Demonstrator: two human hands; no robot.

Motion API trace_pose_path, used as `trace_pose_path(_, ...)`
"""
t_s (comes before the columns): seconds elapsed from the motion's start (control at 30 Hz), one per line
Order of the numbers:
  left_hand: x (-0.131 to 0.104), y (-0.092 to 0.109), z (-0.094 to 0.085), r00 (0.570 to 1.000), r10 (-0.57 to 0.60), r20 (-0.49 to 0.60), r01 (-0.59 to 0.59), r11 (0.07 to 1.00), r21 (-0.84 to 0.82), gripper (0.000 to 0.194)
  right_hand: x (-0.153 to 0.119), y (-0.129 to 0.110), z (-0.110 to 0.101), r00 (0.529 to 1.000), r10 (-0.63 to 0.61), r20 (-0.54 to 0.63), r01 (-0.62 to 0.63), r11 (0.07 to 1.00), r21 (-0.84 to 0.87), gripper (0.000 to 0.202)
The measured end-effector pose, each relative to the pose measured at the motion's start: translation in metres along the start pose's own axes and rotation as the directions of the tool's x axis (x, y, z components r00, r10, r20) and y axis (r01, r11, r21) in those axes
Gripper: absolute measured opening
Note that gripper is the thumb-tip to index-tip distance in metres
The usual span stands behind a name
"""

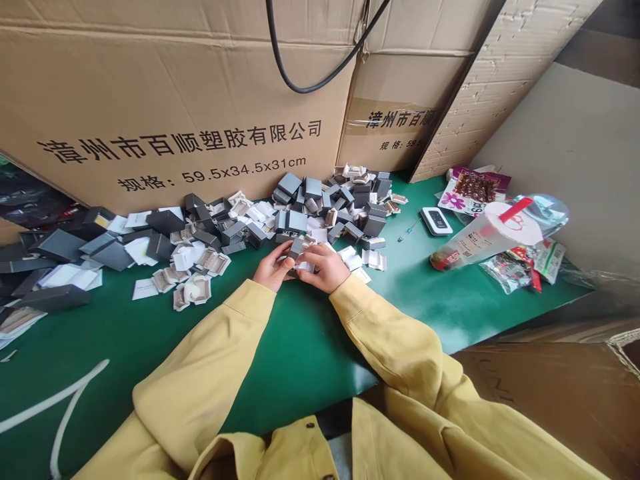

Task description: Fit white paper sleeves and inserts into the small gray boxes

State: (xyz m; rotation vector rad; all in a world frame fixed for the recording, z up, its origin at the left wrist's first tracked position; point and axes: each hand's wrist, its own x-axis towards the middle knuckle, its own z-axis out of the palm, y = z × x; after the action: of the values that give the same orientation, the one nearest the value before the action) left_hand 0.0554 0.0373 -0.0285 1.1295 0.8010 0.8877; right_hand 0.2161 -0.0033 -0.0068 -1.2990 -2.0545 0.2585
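While both yellow sleeves [203, 360] reach in from six o'clock, the left hand [270, 268] and right hand [327, 267] meet over the green worktop [300, 347]. From where I'm standing, each looks closed round a small grey box [296, 249], fingers and thumbs bent in at its sides. Something pale shows between the fingers, too hidden to name. I'd judge the work in hand to be close two-handed handling of that box; the next move calls for a light, steady grip and a clear view of its opening.

Just beyond, pale folded inserts [193, 291] lie at nine o'clock, with larger grey boxes [107, 253] past them. At twelve there's a jumbled heap of boxes [291, 221]. A white device [437, 221] lies at two, a tilted cup [465, 245] towards three. Farthest back, from eleven to one, stand brown cartons [185, 93].
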Motion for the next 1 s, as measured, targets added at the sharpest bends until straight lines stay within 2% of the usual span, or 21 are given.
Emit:
trace_pose_path(0.27, 0.0, 0.0, -0.001, 1.0, -0.015, -0.017, 0.015, 1.0, -0.015, 0.079, -0.002, 0.002, 0.001, 1.0, -0.016, -0.007, 0.016, 0.999, 0.031, 0.019)
trace_pose_path(0.73, 0.0, 0.001, -0.001, 1.0, -0.016, -0.009, 0.015, 0.999, -0.03, 0.076, -0.001, -0.003, 0.002, 0.998, 0.022, 0.067, -0.014, 0.993, -0.115, 0.024)
trace_pose_path(1.0, -0.004, 0.0, 0.007, 0.999, -0.002, -0.052, -0.008, 0.982, -0.187, 0.069, -0.002, -0.012, 0.01, 0.986, 0.122, -0.115, -0.131, 0.988, -0.075, 0.036)
